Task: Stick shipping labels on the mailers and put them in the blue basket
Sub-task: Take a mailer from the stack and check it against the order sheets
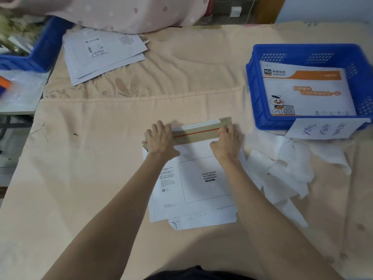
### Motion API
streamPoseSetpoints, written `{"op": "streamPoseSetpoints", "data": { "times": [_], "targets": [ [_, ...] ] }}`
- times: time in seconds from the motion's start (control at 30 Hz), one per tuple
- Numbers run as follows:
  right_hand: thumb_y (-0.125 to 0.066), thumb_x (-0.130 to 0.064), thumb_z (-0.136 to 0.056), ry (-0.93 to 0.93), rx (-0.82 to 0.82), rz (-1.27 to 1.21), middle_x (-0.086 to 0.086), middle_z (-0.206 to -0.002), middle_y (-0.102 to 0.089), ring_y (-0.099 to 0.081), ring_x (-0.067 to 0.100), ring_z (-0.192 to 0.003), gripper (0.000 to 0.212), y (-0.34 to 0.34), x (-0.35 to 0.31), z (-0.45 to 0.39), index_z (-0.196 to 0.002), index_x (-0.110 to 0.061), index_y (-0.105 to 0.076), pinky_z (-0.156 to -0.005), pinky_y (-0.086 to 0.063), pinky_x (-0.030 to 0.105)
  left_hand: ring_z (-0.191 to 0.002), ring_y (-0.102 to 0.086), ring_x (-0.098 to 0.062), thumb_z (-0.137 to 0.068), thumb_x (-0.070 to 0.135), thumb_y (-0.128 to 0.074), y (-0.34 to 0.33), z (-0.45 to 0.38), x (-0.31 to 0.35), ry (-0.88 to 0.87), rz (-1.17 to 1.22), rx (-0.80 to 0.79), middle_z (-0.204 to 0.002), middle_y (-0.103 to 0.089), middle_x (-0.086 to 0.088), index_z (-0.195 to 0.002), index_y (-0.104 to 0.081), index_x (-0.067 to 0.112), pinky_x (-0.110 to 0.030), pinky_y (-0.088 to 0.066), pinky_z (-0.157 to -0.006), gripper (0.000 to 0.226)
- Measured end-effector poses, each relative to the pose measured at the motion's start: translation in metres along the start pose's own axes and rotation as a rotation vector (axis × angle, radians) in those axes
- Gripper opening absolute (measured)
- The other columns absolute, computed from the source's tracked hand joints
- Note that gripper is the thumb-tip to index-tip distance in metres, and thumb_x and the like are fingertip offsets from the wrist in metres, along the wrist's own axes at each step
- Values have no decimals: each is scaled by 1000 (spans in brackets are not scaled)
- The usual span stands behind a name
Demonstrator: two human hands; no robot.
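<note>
Both hands, left [161,136] and right [227,141], press flat on the flap of the mailer [203,178] printed "Please attach sto express waybill here"

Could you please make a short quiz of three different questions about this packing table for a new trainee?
1. True or false: the waybill box on the mailer under the hands already carries a shipping label.
2. Multiple choice: where does the blue basket with the sto express mailer stand? A) far left, B) right of the hands, C) on the floor.
3. Short answer: which part of the mailer do the left hand and right hand press on?

Key
1. False: the box shows only its printed text.
2. B.
3. The brown flap with the red strip, at the mailer's far edge.
</note>
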State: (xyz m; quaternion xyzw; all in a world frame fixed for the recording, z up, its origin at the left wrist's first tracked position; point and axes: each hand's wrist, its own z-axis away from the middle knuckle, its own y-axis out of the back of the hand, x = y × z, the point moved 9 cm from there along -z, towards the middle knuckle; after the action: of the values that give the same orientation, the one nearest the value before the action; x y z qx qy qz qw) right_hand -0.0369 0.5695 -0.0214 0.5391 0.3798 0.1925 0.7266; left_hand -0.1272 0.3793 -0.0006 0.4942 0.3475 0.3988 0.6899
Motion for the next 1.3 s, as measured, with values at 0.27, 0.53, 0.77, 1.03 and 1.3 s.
{"op": "streamPoseSetpoints", "data": {
  "times": [0.27,0.53,0.77,1.03,1.3],
  "targets": [
    [-62,-11,-84,-106,-60,-375,5,-126,-45,-59,22,-102,31,52,61,15,-116,-11,-57,-80,-46,29,-126,-35,-33,-73,20,-70,34,26,55,16,496,240,-146,-26,-13,-135,-41,13,-38,-33,-100,68],
    [-62,-8,-85,-177,-257,-87,11,-134,-41,-49,29,-118,50,37,72,24,-130,-5,-41,-85,-46,35,-146,6,-34,-63,38,-86,-18,16,19,69,182,-88,-158,15,-13,-152,8,29,-50,-6,-118,130],
    [-66,-2,-81,256,-265,76,2,-159,-15,-25,28,-141,91,33,-2,-18,-153,-17,-12,-111,-33,39,-146,0,-32,-55,66,-79,-26,12,4,73,36,-108,-157,-5,-11,-151,10,24,-50,-4,-117,138],
    [-61,-6,-77,392,-188,305,4,-134,-38,-34,24,-126,67,17,-14,2,-139,-23,-41,-105,-28,34,-108,-43,-29,-48,71,-78,-15,29,-3,29,-22,152,-116,-43,-10,-129,-42,12,-42,-29,-107,107],
    [-37,-35,-100,298,-144,182,6,-151,-30,-17,23,-145,52,-20,17,57,-147,-14,-30,-114,-19,42,-103,-57,-28,-84,44,-65,-52,71,-4,108,248,287,-115,-58,-7,-116,-60,11,-39,-36,-95,46]
  ]
}}
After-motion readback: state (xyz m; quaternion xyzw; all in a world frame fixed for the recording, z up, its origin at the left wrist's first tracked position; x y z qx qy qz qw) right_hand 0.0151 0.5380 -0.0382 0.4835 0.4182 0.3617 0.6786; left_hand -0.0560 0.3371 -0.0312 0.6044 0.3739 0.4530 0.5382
